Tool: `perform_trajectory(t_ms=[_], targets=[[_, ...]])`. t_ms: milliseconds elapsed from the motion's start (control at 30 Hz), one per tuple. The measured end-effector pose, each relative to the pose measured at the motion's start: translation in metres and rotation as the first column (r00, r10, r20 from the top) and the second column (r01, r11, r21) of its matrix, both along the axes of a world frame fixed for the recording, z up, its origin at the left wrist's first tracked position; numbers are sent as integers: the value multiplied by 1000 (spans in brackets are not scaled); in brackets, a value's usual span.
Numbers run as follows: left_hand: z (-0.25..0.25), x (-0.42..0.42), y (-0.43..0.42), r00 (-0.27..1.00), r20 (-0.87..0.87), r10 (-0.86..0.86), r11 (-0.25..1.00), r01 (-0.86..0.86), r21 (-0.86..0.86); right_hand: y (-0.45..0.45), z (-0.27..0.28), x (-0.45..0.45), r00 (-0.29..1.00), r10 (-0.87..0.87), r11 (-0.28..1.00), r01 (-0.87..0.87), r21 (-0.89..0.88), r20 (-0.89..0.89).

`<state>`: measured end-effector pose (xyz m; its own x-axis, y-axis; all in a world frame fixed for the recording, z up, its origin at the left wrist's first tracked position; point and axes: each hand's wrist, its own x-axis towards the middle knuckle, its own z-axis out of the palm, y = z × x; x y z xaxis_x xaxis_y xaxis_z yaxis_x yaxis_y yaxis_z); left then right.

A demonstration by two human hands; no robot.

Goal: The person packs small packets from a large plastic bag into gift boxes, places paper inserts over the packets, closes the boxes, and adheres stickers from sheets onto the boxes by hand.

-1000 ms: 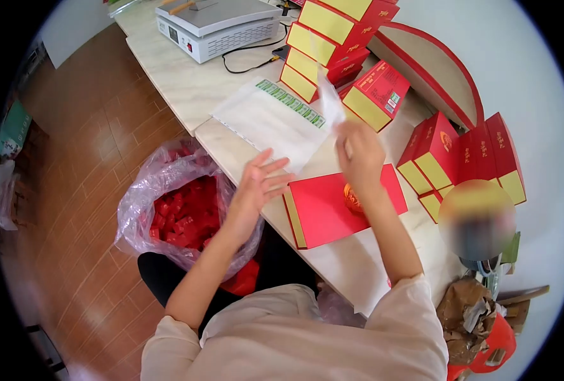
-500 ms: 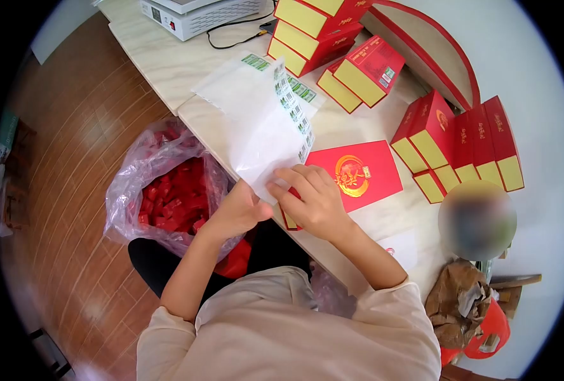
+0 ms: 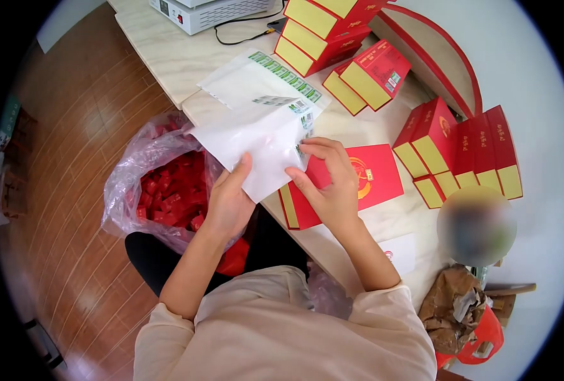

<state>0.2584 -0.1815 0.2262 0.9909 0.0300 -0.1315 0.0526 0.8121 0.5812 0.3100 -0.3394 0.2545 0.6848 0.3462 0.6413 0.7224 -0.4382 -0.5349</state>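
My left hand (image 3: 228,202) grips the near-left edge of a white label sheet (image 3: 250,143), with the thumb on top. Green-and-white printed labels run along the sheet's far and right edges. At its right edge, the fingertips and thumb of my right hand (image 3: 334,190) pinch the curling paper; whether a single label is between them I cannot tell. Beneath my right hand lies a red box (image 3: 380,174) with a gold round emblem and a yellow side, partly covered by the hand. Another label sheet (image 3: 231,76) rests flat on the table behind.
A clear plastic bag (image 3: 126,184) of small red packets stands on the floor at left. Red-and-yellow boxes are stacked at the back (image 3: 323,47) and right (image 3: 437,143). A white device (image 3: 212,14) with a cable sits at the far edge. Crumpled brown paper (image 3: 450,311) lies lower right.
The held sheet has tilted flatter and its label edge has swung down. My hands have moved apart; the right one shifted right and up to the sheet's right edge, uncovering the box's yellow side.
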Motion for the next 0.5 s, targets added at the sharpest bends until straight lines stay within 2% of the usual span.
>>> perform_trajectory(t_ms=[33, 100, 233, 300, 400, 500], targets=[[-1, 0, -1, 1000, 13, -7, 1000, 7, -5, 0, 0, 0, 1000, 0, 1000, 0, -2, 0], [0, -1, -1, 1000, 26, -13, 1000, 13, -10, 0, -1, 1, 990, -21, 998, 29, 60, -140], [0, -3, 2, 1000, 15, 11, 1000, -11, -2, 1, 0, 2, 991, -18, 999, 24, 44, -129], [-2, -2, 2, 1000, 22, 17, 1000, -17, 7, 1, -1, 3, 999, -31, 1000, 31, -6, 24], [-4, -1, 2, 999, 44, 6, 1000, -6, -6, 4, 5, 1, 991, -57, 995, 65, -69, 120], [-5, -1, -3, 999, -7, 42, 998, -42, 37, 4, 4, -2, 991, -71, 994, 79, -76, 109]])
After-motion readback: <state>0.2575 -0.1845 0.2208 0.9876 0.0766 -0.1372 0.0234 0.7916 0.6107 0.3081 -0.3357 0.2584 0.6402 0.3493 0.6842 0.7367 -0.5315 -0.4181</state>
